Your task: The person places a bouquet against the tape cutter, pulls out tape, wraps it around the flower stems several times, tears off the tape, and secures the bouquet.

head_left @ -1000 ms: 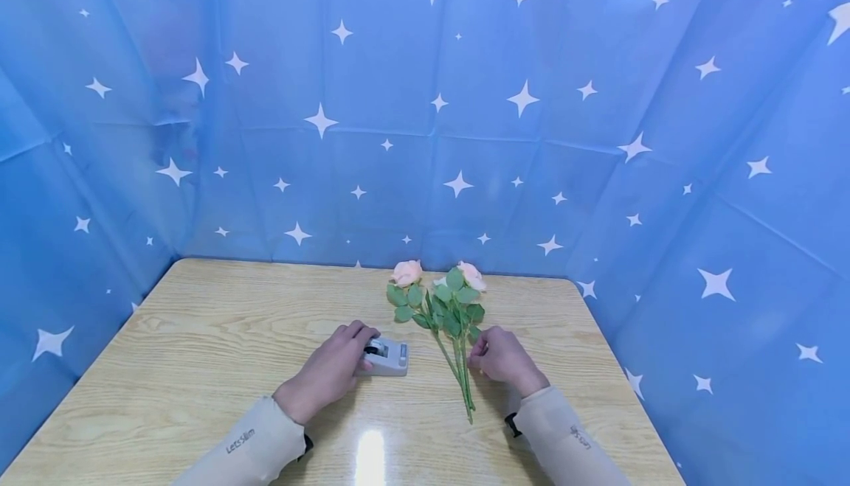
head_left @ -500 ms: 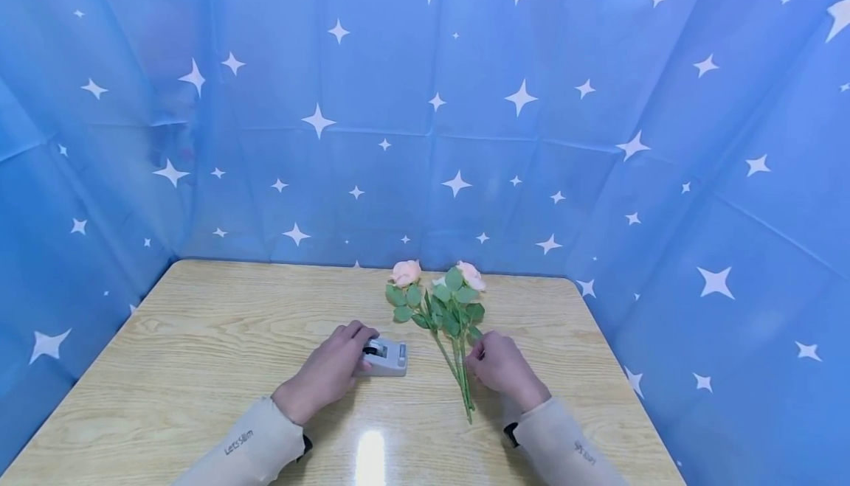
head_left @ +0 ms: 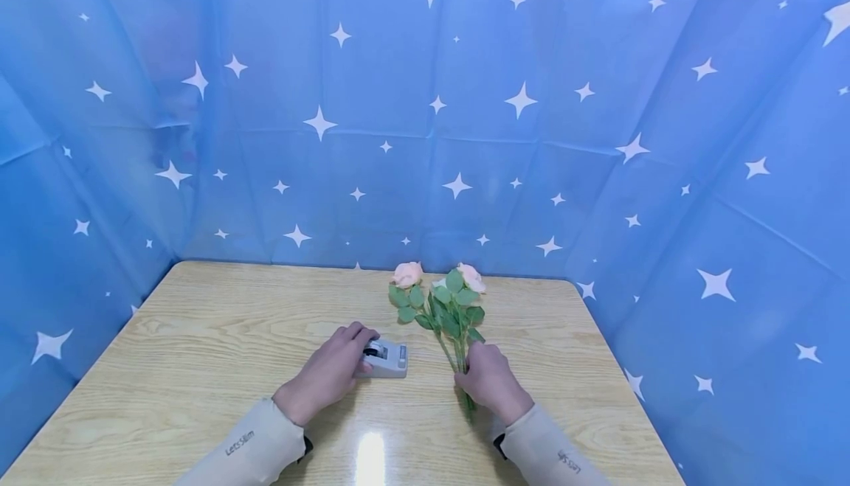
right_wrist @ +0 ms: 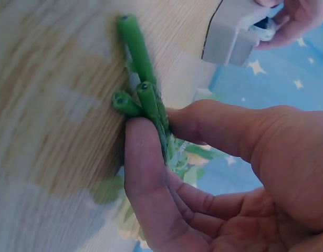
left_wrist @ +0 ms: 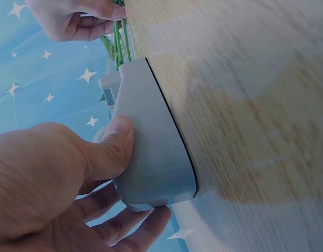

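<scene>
My left hand (head_left: 328, 374) holds a grey tape dispenser (head_left: 393, 369) on the table. In the left wrist view its thumb lies along the side of the dispenser, with the other fingers bent around the back end. To the right, my right hand (head_left: 493, 384) grips the green stems of several pale pink roses (head_left: 407, 274), whose blooms point toward the far edge. Seen from the right wrist, thumb and fingers pinch the stems (right_wrist: 137, 52) just above their cut ends, low over the wood. Leaves and blooms are blurred behind the hand there.
A light wood-grain table (head_left: 219, 346) lies under everything. Blue cloth (head_left: 372, 88) with white stars hangs behind it and along both sides. Bright glare (head_left: 370, 460) shows near the front edge.
My right hand has moved slightly left and nearer, from beside the stems to around them, and now grips them. The left hand and the tape dispenser have stayed in place.
</scene>
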Demonstrator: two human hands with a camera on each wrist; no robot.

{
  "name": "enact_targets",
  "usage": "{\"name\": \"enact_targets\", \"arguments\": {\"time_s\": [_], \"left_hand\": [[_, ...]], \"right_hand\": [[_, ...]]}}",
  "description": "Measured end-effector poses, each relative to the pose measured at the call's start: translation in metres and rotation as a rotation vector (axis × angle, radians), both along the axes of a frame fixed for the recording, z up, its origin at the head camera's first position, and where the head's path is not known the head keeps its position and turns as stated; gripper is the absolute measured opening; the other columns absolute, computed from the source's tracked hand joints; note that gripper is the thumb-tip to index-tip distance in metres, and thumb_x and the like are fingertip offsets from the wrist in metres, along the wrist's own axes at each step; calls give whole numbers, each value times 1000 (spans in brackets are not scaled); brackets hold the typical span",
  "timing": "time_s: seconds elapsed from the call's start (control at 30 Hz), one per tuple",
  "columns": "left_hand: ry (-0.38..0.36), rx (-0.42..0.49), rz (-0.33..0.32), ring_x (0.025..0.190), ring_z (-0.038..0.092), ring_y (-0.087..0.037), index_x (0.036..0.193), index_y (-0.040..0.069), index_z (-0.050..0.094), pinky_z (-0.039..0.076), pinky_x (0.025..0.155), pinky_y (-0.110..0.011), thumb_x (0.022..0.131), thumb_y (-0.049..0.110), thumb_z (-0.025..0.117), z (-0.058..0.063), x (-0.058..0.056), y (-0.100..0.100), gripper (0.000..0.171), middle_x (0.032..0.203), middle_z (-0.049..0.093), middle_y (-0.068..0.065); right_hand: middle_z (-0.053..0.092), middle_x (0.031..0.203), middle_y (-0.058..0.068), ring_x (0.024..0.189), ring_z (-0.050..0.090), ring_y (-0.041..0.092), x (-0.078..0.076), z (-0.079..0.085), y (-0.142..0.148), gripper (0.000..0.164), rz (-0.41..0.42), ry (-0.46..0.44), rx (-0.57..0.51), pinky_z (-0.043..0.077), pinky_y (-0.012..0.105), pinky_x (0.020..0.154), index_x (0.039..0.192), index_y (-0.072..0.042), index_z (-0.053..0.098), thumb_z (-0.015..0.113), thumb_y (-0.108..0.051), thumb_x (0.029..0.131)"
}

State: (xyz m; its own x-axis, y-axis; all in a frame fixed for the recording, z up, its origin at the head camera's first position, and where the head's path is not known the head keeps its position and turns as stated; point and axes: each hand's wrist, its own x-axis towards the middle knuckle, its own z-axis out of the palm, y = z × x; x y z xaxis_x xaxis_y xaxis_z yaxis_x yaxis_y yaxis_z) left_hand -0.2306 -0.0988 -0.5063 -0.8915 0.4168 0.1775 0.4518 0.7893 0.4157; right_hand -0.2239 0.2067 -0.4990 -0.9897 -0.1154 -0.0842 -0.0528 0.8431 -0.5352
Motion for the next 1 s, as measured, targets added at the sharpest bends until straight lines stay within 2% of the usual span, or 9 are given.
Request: {"name": "enact_targets", "arguments": {"time_s": [0.13, 0.33, 0.5, 0.8, 1.0], "left_hand": [[2, -4, 2, 126, 73, -36, 149, 1, 71, 68, 110, -53, 101, 7, 90, -1, 0, 1, 53, 143, 74, -18], [7, 0, 1, 124, 74, -36, 149, 0, 71, 68, 109, -53, 100, 6, 91, -1, 1, 1, 53, 142, 75, -18], [11, -2, -2, 122, 73, -35, 148, 0, 71, 69, 107, -53, 99, 6, 91, -1, 2, 1, 53, 141, 75, -18], [-3, 1, 7, 125, 73, -37, 149, 0, 71, 68, 110, -54, 100, 6, 90, 1, 1, 1, 53, 143, 74, -19], [-2, -2, 5, 125, 73, -36, 149, 0, 71, 68, 110, -54, 100, 6, 91, 1, 1, 1, 53, 143, 74, -19]], "right_hand": [[25, 59, -10, 48, 27, 9, 0, 2, 1, 52, 3, 13, -2, 28, 23, 47, 68, -20, 40, 74, 6, 100], [21, 58, -11, 49, 22, 8, -1, 0, 3, 56, 12, 26, -1, 25, 23, 48, 63, -21, 37, 72, 7, 96], [28, 57, -9, 50, 25, 9, -2, -1, 6, 50, 3, -6, -40, 25, 24, 49, 64, -19, 41, 72, 6, 95], [23, 57, -10, 50, 23, 8, -5, 5, 14, 64, 24, -82, -163, 25, 24, 49, 62, -21, 34, 74, 1, 107], [25, 61, -8, 53, 24, 10, -3, 3, 17, 62, 20, -143, -246, 26, 24, 51, 67, -21, 33, 73, -4, 112]]}}
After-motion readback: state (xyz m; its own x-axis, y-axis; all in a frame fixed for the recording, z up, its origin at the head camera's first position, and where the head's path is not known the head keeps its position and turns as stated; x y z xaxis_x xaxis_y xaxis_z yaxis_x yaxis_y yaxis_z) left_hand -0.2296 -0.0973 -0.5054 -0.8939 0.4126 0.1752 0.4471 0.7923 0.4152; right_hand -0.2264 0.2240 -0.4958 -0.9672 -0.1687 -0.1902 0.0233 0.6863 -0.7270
